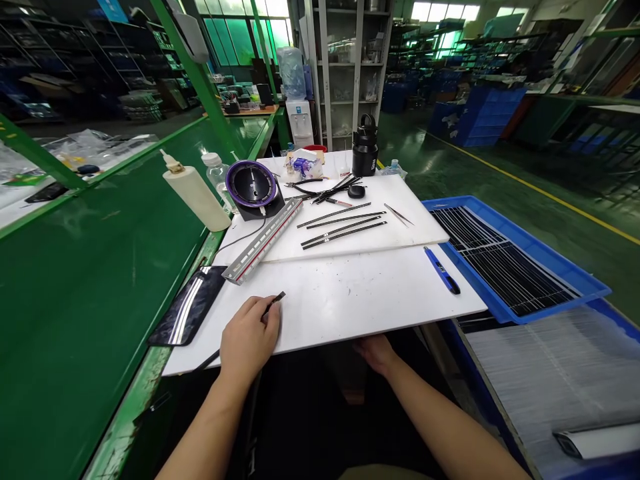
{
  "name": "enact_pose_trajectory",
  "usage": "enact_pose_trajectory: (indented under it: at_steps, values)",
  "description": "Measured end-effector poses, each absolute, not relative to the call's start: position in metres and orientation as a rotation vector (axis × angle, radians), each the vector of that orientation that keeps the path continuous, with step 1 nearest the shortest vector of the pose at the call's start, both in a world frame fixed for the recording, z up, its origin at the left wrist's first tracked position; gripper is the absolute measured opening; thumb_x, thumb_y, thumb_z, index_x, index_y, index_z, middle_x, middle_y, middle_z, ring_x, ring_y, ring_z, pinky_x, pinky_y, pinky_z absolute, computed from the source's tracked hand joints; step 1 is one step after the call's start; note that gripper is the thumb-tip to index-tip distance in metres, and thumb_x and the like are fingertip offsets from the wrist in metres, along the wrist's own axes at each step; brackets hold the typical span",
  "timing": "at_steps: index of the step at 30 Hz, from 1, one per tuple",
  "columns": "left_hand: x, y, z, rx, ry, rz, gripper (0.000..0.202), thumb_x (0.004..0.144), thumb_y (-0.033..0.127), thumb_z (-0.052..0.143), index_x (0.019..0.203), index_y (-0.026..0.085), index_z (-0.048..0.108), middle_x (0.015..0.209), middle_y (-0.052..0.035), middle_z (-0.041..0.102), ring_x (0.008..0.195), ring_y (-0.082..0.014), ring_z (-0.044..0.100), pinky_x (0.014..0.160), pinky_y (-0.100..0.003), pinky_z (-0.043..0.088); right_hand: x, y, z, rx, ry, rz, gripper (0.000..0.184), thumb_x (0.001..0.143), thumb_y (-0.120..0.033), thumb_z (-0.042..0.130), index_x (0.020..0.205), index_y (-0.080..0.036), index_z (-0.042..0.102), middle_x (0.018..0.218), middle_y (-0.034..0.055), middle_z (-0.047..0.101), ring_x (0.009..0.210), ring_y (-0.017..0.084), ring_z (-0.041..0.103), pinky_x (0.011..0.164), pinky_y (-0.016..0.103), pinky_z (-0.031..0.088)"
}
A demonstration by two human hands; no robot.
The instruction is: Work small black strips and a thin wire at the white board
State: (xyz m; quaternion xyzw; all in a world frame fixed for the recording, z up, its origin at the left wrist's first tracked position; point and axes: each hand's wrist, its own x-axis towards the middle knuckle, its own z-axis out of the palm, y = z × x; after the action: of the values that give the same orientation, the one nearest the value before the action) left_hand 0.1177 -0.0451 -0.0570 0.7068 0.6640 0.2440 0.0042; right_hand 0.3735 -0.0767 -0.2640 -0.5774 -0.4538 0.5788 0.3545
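Observation:
My left hand [249,339] is closed around a thin black strip [281,296] near the front edge of the white board [330,293]. One end of the strip pokes out past my fingertips; a black length also shows behind the hand at the board's lower left edge. My right hand [379,352] is low at the front edge of the board, over my dark lap, with its fingers mostly hidden in shadow. Further back, several flat black strips [345,230] lie side by side on a thicker white slab, with tweezers [399,215] to their right.
A blue utility knife [442,270] lies at right, near a blue tray [590,288] of black strips. At left are a metal ruler [265,241], a glossy dark panel [190,307], a round purple-rimmed device [251,184] and a squeeze bottle [196,197]. A black flask [365,150] stands behind.

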Motion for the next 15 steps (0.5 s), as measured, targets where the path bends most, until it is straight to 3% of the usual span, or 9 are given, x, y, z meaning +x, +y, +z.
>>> enact_pose_trajectory:
  at_steps: [8,15]
  values:
    - [0.1171,-0.0456,-0.0579,2.210,2.081,0.753,0.030,0.096,0.038,0.045,0.106,0.022,0.069,0.101,-0.0017,0.070,0.084,-0.0197,0.066,0.068,-0.031,0.047,0.3744,-0.0729,-0.2685,-1.512,-0.860,1.606,0.032,0.098,-0.039,0.060,0.121,-0.016,0.058,0.114,0.0083,0.061,0.092,0.020,0.063,0.077,0.038,0.057]
    - [0.1180,-0.0455,-0.0572,2.206,2.080,0.747,0.030,0.096,0.038,0.045,0.105,0.022,0.069,0.100,-0.0016,0.070,0.085,-0.0199,0.066,0.069,-0.031,0.047,0.3723,-0.0765,-0.2626,-1.466,-1.023,1.591,0.032,0.098,-0.037,0.060,0.123,-0.017,0.058,0.117,0.0086,0.061,0.094,0.021,0.063,0.079,0.039,0.057]
